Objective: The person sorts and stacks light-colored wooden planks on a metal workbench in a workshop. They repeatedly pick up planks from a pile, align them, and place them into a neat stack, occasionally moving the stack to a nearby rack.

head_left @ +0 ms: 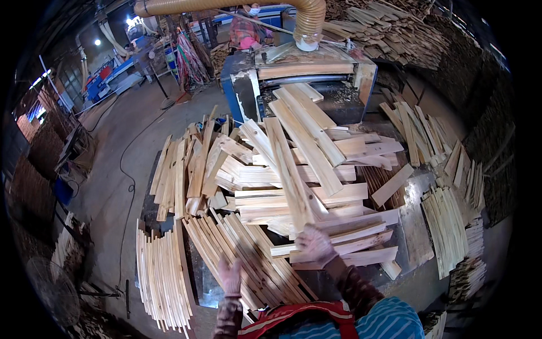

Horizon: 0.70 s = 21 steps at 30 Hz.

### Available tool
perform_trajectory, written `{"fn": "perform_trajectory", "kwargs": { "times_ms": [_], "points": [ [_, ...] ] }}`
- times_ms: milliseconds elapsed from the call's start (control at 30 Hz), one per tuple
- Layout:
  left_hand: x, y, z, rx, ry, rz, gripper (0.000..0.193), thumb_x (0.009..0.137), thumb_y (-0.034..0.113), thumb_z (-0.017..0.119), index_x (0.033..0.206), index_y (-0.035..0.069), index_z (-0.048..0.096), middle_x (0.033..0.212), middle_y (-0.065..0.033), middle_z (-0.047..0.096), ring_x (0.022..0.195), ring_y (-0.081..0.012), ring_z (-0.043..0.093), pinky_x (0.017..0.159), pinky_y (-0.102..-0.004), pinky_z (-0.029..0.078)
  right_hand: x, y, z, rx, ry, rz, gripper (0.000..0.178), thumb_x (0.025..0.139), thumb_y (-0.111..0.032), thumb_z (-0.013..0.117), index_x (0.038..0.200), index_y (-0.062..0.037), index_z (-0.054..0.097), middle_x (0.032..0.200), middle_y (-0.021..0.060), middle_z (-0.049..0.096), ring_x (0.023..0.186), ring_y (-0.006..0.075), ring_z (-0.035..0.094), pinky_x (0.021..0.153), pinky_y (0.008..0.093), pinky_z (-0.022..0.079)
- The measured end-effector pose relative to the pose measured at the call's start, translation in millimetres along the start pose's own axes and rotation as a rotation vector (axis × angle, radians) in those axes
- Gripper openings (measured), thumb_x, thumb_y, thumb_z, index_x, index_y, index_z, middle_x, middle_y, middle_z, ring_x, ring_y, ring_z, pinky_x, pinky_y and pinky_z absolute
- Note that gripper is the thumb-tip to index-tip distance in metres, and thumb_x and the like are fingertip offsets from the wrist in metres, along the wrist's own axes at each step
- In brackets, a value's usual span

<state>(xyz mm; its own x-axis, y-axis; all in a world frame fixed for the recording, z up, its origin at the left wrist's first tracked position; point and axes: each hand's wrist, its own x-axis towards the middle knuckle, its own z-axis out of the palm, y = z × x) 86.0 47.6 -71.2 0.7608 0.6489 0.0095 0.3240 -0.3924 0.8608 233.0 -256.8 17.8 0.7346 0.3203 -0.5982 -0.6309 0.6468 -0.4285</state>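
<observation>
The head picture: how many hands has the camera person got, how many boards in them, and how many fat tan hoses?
Left hand and right hand: 2
Held board: 1
Fat tan hose: 1
Total: 4

From far off, I saw that the board (pixel 286 169) was wood, flat and matt. The sticks (pixel 164 277) were matt wood too. The table (pixel 418 237) looked like metal, scuffed but shiny in spots. The hose (pixel 309 28) looked like glossy plastic with bumpy rings. The sleeve (pixel 357 287) was soft-looking cloth.
</observation>
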Motion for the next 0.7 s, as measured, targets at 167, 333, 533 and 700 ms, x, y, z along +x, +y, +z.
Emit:
{"fn": "perform_trajectory", "kwargs": {
  "times_ms": [167,333,533,700],
  "points": [
    [31.0,191.4,84.2,-0.902,-0.736,-0.484,0.065,0.092,0.021,0.070,0.145,-0.003,0.043,0.128,-0.0151,0.062,0.119,-0.0232,0.056,0.102,-0.0344,0.045,-24.5,18.6,8.1,-0.815,-0.088,-0.080,0.029,0.095,-0.035,0.068,0.103,-0.0072,0.069,0.086,0.0074,0.073,0.070,0.0186,0.068,0.064,0.0316,0.054],
    [38.1,192.1,114.0,-0.822,-0.833,-0.493,0.047,0.091,0.016,0.070,0.132,-0.003,0.056,0.119,-0.0125,0.066,0.110,-0.0211,0.064,0.093,-0.0361,0.055,21.3,-49.1,-34.9,-1.573,0.311,-0.988,0.057,0.089,-0.045,0.068,0.127,-0.0035,0.058,0.111,0.0189,0.066,0.099,0.0312,0.066,0.087,0.0437,0.050],
    [34.6,171.0,85.2,-0.874,-0.785,-0.568,0.043,0.091,0.024,0.072,0.125,0.000,0.059,0.105,-0.0104,0.070,0.091,-0.0226,0.071,0.078,-0.0351,0.061,72.2,-130.1,-5.1,-2.013,0.913,-1.116,0.093,0.067,-0.051,0.078,0.141,-0.0072,0.043,0.125,0.0196,0.058,0.102,0.0351,0.061,0.095,0.0448,0.046],
    [18.0,148.5,57.7,-1.041,-0.822,-0.570,0.050,0.095,0.047,0.064,0.121,0.004,0.059,0.086,-0.0060,0.067,0.069,-0.0201,0.068,0.058,-0.0326,0.059,67.6,-117.6,-25.3,-1.813,0.679,-0.761,0.083,0.069,-0.053,0.077,0.133,-0.0037,0.054,0.116,0.0204,0.064,0.101,0.0351,0.064,0.088,0.0450,0.051]
  ]
}}
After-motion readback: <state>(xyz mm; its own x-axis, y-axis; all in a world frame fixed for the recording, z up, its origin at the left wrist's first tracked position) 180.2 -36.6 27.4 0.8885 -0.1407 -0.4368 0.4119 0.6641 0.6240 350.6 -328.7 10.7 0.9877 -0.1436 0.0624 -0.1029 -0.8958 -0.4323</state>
